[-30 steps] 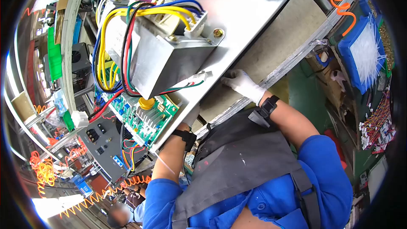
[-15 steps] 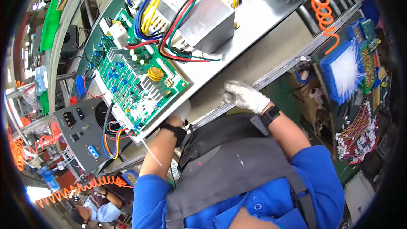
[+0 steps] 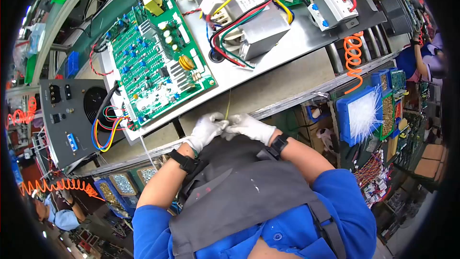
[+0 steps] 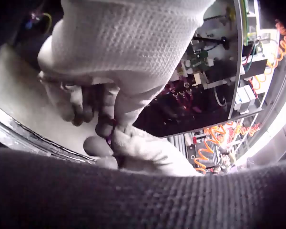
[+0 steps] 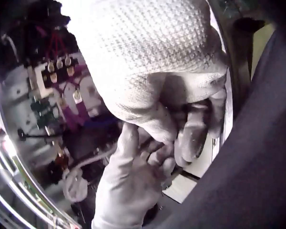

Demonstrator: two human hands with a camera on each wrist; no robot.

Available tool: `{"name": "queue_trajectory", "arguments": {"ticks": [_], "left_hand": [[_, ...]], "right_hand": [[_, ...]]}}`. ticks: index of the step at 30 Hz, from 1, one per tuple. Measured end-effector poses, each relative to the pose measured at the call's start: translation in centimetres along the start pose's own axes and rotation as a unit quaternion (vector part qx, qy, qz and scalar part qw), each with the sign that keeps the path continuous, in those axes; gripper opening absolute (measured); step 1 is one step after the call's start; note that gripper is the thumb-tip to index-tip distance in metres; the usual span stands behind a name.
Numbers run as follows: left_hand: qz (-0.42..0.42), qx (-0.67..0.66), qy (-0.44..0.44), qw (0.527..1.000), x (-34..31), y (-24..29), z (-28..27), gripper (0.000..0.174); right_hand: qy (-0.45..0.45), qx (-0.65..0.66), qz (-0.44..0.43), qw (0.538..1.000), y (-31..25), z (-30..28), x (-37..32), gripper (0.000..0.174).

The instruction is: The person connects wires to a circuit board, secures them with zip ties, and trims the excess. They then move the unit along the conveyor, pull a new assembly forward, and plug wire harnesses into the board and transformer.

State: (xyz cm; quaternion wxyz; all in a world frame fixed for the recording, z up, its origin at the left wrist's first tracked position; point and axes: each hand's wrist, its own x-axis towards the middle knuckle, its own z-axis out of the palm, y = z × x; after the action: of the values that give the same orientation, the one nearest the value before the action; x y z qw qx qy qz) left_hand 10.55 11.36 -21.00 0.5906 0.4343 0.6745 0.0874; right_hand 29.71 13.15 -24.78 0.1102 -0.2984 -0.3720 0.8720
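Observation:
Both hands wear white knit gloves with grey fingertips and meet at the bench's front edge, close to the apron. My left hand (image 3: 206, 132) and right hand (image 3: 250, 128) pinch a thin yellow-green wire (image 3: 228, 101) between their fingertips. Upward from the fingers, the wire runs to the near edge of a metal chassis plate (image 3: 230, 80). In the left wrist view the right hand's fingers (image 4: 138, 148) press up against the left fingertips. Curled fingers hide the wire's lower end in both wrist views.
On the plate sit a green circuit board (image 3: 148, 62), a transformer (image 3: 263, 31) with coloured leads and a white breaker (image 3: 335, 5). A black fan panel (image 3: 72, 120) adjoins at left. Right of the bench lie a blue tray of white ties (image 3: 362, 115) and an orange coiled hose (image 3: 353, 57).
The left hand has come out from beneath the plate's near edge, and the right hand has moved left to meet it. The yellow-green wire now shows between them. The head view has shifted.

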Motion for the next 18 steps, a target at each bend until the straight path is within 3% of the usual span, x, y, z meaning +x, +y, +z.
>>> {"name": "queue_trajectory", "arguments": {"ticks": [2,3,5,7,8,9,10,11,13,14,15,17,18], "left_hand": [[-0.028,-0.194,-0.002,0.981,0.3,-2.5,-0.4,0.02],[-0.028,-0.199,-0.005,0.98,0.1,-3.0,-0.7,0.02],[0.055,-0.169,0.059,0.982,-0.1,-3.8,-1.1,0.018],[0.063,-0.173,0.06,0.981,0.2,-4.2,-1.7,0.015],[0.029,-0.186,0.019,0.982,-0.1,-3.7,-2.1,0.014],[-0.005,-0.199,-0.021,0.98,-0.2,-3.6,-2.4,0.013],[-0.002,-0.182,-0.061,0.981,0.0,-3.9,-2.5,0.012],[-0.003,-0.185,-0.062,0.981,0.0,-4.1,-2.4,0.012],[0.085,-0.146,-0.087,0.982,-0.9,-2.7,-2.5,0.01],[0.026,-0.174,-0.052,0.983,0.0,-3.4,-1.7,0.008],[0.025,-0.176,-0.049,0.983,0.5,-3.4,-1.3,0.008],[-0.059,-0.182,-0.034,0.981,1.3,-3.3,-0.6,0.013],[-0.05,-0.263,-0.081,0.96,0.3,-1.9,-1.3,0.017]], "right_hand": [[0.025,-0.028,0.01,0.999,-0.3,1.3,1.7,0.019],[0.05,-0.053,0.017,0.997,-0.5,2.0,2.3,0.019],[0.058,-0.084,0.03,0.994,-1.2,3.1,2.9,0.015],[0.192,-0.361,0.077,0.909,-4.2,5.3,2.0,0.017],[0.254,-0.319,0.007,0.913,-5.0,6.1,1.2,0.018],[0.252,-0.326,0.012,0.911,-4.5,5.8,1.5,0.018],[0.259,-0.431,-0.146,0.852,-3.5,5.1,2.0,0.022],[0.256,-0.516,-0.3,0.76,-2.9,4.6,2.4,0.027],[0.203,-0.555,-0.249,0.767,-2.9,3.6,2.4,0.028],[0.157,-0.573,-0.14,0.792,-3.0,2.8,2.6,0.027],[0.109,-0.584,-0.031,0.804,-3.2,2.3,2.7,0.026],[0.104,-0.581,-0.045,0.806,-3.4,1.9,2.4,0.022],[0.101,-0.541,-0.038,0.834,-3.5,1.4,2.2,0.02]]}}
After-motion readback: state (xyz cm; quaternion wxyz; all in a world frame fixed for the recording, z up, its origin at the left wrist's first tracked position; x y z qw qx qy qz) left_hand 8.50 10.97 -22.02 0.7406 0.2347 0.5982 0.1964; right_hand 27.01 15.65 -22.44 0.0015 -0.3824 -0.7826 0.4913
